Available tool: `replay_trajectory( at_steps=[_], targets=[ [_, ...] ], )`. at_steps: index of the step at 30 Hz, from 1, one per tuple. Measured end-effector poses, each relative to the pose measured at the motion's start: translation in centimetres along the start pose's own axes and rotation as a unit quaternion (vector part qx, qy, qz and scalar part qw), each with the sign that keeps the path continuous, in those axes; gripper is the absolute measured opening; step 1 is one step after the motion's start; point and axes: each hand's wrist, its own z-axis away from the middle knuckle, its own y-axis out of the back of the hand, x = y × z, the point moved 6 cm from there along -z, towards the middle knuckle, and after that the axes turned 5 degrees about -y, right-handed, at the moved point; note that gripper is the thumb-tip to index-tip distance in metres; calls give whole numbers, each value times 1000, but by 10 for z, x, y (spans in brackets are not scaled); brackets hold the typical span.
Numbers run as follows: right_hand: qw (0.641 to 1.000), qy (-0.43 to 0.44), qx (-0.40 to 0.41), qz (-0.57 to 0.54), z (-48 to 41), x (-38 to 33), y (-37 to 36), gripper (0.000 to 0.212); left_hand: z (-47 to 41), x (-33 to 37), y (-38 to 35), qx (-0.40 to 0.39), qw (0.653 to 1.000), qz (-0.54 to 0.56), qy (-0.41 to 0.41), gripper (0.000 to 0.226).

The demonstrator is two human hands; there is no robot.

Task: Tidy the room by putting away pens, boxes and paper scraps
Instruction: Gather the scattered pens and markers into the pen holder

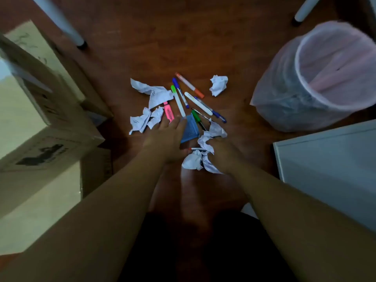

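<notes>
On the brown floor (183,37) lie pens (179,102) and crumpled paper scraps (218,85). The person's left hand (166,139), fingers (180,124) flat, touches a blue cup (191,129) tipped on its side. The right hand (223,157) sits among scraps; its grip is too dark to tell. Boxes (30,98) stand left.

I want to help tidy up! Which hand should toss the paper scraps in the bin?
Probably the right hand: it touches paper scraps, and the bin stands to the right. The left hand reaches toward the pens.
</notes>
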Motion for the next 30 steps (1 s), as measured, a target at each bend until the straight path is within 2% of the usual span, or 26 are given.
replay_trajectory(
  at_steps=[2,5,8,9,11,13,18,21,23,25,26,30],
  targets=[
    [999,9,13,-34,-9,0,-11,40,-12,-2,-12,-5,1000,-3,6,98],
    [999,-3,-33,37,-21,2,-27,31,-20,-8,-23,-1,1000,-16,25,93],
    [999,21,19,22,-40,9,-29,20,-22,-11,-29,8,999,-25,36,81],
    [999,24,-2,45,-43,11,-31,17,-22,-12,-32,8,999,-23,40,77],
    [992,3,-46,121,-46,16,-30,21,-23,-15,-36,9,999,-12,44,73],
    [985,-36,-81,147,-48,28,-30,26,-28,-14,-37,14,999,-7,42,74],
    [972,-47,-77,217,-49,34,-32,30,-35,-18,-38,21,998,16,59,71],
    [951,-76,-130,268,-48,44,-30,35,-35,-20,-44,15,997,25,76,84],
    [927,-100,-220,286,-53,56,-38,33,-33,-22,-48,-3,995,30,92,99],
    [928,-113,-249,254,-52,56,-38,21,-29,-25,-52,-21,994,35,98,105],
    [934,-117,-241,236,-52,57,-36,14,-26,-27,-53,-26,994,42,99,105],
    [975,-67,-131,166,-52,52,-7,32,-12,-40,-58,-10,986,106,129,106]
  ],
)
